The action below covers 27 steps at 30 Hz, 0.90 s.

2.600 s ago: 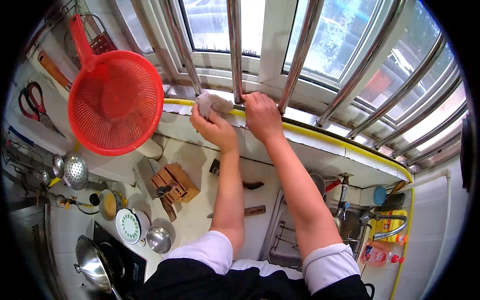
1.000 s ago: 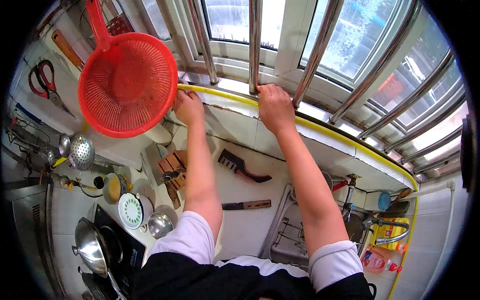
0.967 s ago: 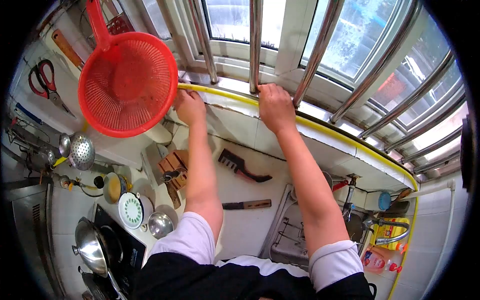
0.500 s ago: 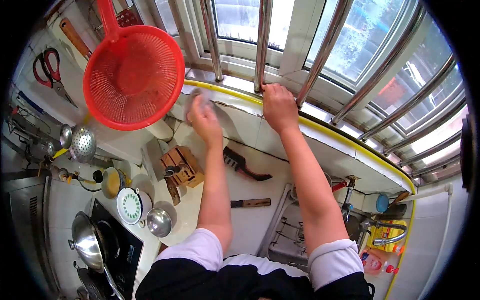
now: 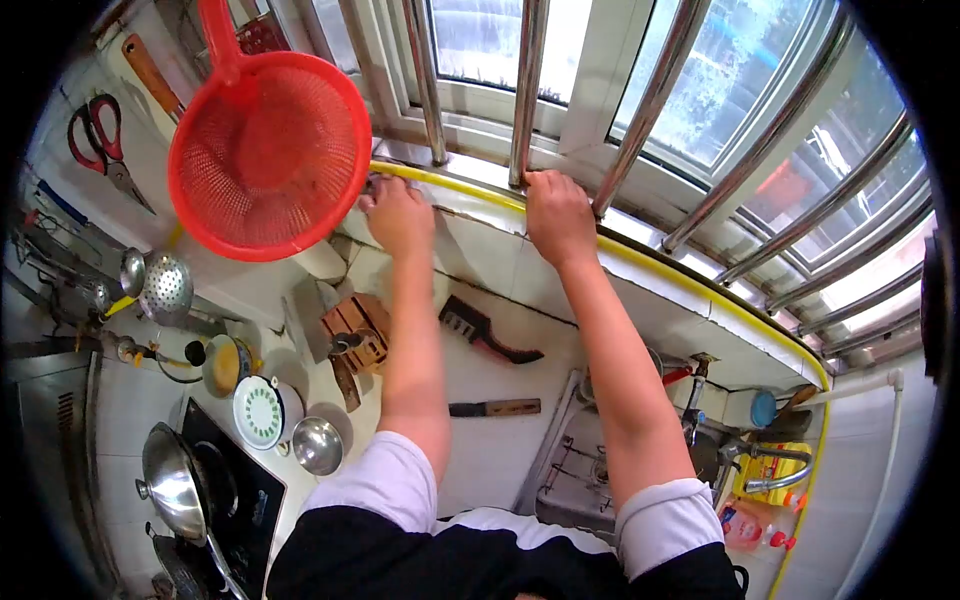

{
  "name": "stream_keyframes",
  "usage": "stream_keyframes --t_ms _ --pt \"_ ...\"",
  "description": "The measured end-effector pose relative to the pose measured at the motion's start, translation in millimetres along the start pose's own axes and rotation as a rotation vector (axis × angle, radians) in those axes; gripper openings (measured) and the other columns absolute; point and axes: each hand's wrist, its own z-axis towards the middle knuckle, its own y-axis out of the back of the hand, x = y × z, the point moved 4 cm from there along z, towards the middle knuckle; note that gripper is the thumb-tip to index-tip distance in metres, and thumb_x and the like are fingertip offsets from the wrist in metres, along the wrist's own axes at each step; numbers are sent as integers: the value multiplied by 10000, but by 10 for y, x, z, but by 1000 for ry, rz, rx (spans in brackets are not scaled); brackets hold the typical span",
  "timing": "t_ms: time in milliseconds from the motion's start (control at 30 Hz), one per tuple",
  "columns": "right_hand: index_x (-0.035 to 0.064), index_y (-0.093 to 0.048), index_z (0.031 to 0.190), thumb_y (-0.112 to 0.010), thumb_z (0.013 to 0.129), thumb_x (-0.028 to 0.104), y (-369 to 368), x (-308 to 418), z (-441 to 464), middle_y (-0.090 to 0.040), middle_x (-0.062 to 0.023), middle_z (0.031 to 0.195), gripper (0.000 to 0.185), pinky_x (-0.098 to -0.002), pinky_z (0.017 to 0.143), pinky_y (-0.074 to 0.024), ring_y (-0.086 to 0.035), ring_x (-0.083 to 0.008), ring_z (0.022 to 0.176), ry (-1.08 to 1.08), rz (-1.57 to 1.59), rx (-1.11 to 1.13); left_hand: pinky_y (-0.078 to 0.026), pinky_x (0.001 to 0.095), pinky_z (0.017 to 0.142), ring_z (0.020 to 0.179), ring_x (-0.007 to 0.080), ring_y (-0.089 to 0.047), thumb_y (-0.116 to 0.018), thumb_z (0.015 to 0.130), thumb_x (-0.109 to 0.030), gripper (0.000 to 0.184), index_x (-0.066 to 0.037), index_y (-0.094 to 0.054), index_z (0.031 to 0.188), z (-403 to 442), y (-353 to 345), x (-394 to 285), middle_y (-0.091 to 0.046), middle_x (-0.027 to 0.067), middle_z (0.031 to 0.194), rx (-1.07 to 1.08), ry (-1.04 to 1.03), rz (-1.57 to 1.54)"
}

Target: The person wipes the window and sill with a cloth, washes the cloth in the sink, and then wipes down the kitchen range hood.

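My left hand (image 5: pixel 402 218) is at the tiled window ledge (image 5: pixel 480 208), just right of the red colander (image 5: pixel 268 156). Its fingers are closed on the greyish cloth, which the hand and the colander almost wholly hide. Against the ledge, at the foot of a metal bar (image 5: pixel 528 95), my right hand (image 5: pixel 560 215) has its fingers curled together; whatever they grip is hidden. A yellow hose (image 5: pixel 445 183) runs along the ledge past both hands.
Below the arms lie a black knife sharpener (image 5: pixel 485 332) and a knife (image 5: pixel 495 408). A wooden knife block (image 5: pixel 357 330), an enamel pot (image 5: pixel 265 412) and a steel bowl (image 5: pixel 318 445) stand left. The sink (image 5: pixel 575 470) and faucet (image 5: pixel 780 482) are right; red-handled scissors (image 5: pixel 100 140) hang upper left.
Over these frames my left hand has gone left along the ledge with the cloth, come back a little right, then left again toward the colander. My right hand keeps its place by the bar.
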Motion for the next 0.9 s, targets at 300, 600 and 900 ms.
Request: stream_keyframes --t_ms 300,600,900 --pt "74 -560 946 -481 865 120 -8 7 7 -580 -98 870 122 -406 778 -463 -578 -284 870 -32 -10 28 -387 402 911 1003 284 -562 -551 813 -107 244 -59 -602 1046 -587 399 -622 -595 125 1101 54 -167 -265" --pt "65 -553 943 -499 860 112 8 0 3 -584 -98 935 110 -405 778 -474 -577 -288 904 -17 30 40 -370 397 924 1058 275 -523 -543 806 -10 262 -66 -624 1048 -46 543 -349 -600 77 1124 -428 75 -693" --pt "45 -573 940 -549 817 64 73 37 -54 -576 -112 1063 127 -391 838 -476 -553 -303 998 -43 91 -66 -413 368 833 982 290 -507 -561 792 -48 259 -97 -646 1032 -431 446 -857 -611 41 1078 -66 -159 -556"
